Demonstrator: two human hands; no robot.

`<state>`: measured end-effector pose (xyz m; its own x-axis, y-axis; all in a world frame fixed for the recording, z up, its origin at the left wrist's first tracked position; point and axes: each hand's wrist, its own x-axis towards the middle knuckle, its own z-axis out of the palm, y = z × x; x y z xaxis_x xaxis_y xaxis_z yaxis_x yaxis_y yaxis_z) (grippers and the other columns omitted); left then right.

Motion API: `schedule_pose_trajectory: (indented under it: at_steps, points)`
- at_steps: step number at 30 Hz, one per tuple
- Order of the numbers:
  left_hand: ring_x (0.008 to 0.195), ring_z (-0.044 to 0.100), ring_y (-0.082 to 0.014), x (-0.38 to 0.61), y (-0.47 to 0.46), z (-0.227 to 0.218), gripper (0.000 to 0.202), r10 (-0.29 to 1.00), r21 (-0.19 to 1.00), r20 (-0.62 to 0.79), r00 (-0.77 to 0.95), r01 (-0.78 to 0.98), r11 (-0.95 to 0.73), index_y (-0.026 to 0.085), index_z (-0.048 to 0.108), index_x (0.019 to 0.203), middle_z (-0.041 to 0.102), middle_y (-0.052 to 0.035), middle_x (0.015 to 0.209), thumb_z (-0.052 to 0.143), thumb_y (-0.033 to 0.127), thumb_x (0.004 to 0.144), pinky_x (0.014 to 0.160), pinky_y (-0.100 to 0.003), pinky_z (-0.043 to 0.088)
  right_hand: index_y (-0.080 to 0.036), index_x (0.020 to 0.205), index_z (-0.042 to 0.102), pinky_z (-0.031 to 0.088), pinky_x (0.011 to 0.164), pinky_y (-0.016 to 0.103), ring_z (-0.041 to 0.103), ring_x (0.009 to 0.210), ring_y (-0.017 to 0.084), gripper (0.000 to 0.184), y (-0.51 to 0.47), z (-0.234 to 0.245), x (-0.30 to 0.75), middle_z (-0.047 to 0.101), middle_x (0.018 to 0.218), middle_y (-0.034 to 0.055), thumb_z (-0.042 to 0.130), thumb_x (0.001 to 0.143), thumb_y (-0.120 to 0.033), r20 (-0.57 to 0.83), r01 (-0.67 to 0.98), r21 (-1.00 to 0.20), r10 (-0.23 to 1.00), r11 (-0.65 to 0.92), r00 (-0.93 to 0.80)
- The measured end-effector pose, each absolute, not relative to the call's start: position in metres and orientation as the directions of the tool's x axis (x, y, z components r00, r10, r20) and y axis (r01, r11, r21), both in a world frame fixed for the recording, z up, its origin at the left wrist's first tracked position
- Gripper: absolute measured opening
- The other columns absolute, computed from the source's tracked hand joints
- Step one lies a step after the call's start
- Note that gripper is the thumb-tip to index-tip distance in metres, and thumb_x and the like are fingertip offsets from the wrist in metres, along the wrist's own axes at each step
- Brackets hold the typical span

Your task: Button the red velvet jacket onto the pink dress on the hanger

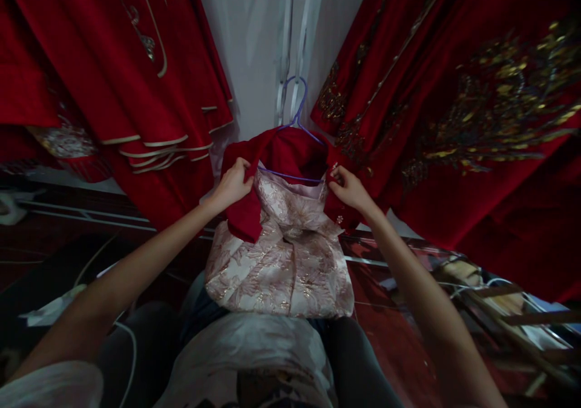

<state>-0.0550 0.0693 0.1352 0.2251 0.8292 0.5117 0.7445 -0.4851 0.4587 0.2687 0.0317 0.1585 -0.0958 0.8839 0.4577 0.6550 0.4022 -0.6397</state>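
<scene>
A small red jacket (pixel 285 154) hangs on a purple wire hanger (pixel 297 108) over a pink brocade garment (pixel 281 269), straight ahead of me. My left hand (pixel 233 184) is closed on the jacket's left front edge. My right hand (pixel 347 187) is closed on its right front edge, beside a small decorated button. Both arms reach forward from the lower corners, and the pink garment's hem hangs down to my lap.
Long red velvet garments with gold trim (pixel 149 93) hang at the left. Red robes with heavy gold embroidery (pixel 490 105) hang at the right. A white wall (pixel 258 39) shows between them. Dark reddish floor, cables and wooden slats (pixel 499 311) lie below.
</scene>
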Motion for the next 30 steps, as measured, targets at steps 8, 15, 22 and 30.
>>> schedule_pose_trajectory:
  at_steps: [8,15,22,30]
  points:
    - [0.090,0.059,-0.0223,0.022,0.039,0.131,0.026,0.750,0.500,0.600,0.277,0.603,-0.622,0.016,0.045,0.104,0.057,-0.0095,0.096,0.048,0.012,0.078,0.083,-0.038,0.049,-0.019,0.082,0.049,0.046,0.079,0.030,0.054,0.078,0.014,0.016,0.034,0.125,0.183,0.056,0.082,-0.0007,0.049,0.067,-0.025,0.329,0.203,-0.870,0.837,0.449,-0.438]
    - [0.100,0.055,-0.0192,0.004,0.035,0.124,0.050,0.764,0.544,0.557,0.325,0.552,-0.631,0.017,0.053,0.118,0.050,-0.0069,0.103,0.055,0.005,0.070,0.093,-0.034,0.048,-0.025,0.109,0.033,0.051,0.083,0.034,0.060,0.086,0.015,0.054,0.026,0.099,0.157,0.056,0.099,0.0017,0.065,0.065,-0.023,0.414,0.011,-0.906,0.891,0.423,-0.185]
    - [0.083,0.061,-0.0147,-0.003,0.048,0.121,0.024,0.777,0.663,0.606,0.171,0.430,-0.612,0.020,0.062,0.105,0.063,-0.0033,0.091,0.059,0.021,0.081,0.081,-0.030,0.051,-0.028,0.114,0.036,0.051,0.069,0.023,0.054,0.099,0.014,0.055,0.018,0.109,0.170,0.050,0.109,0.0026,0.059,0.066,-0.014,0.539,0.041,-0.837,0.835,0.546,-0.115]
    - [0.073,0.065,-0.0116,0.017,0.055,0.122,0.014,0.849,0.829,0.524,0.066,0.192,-0.526,0.017,0.058,0.081,0.068,-0.0023,0.082,0.066,0.018,0.070,0.071,-0.024,0.052,-0.027,0.117,0.036,0.050,0.060,0.021,0.060,0.081,0.013,0.054,0.004,0.118,0.176,0.055,0.114,0.0041,0.058,0.069,-0.016,0.495,0.251,-0.821,0.859,0.512,-0.134]
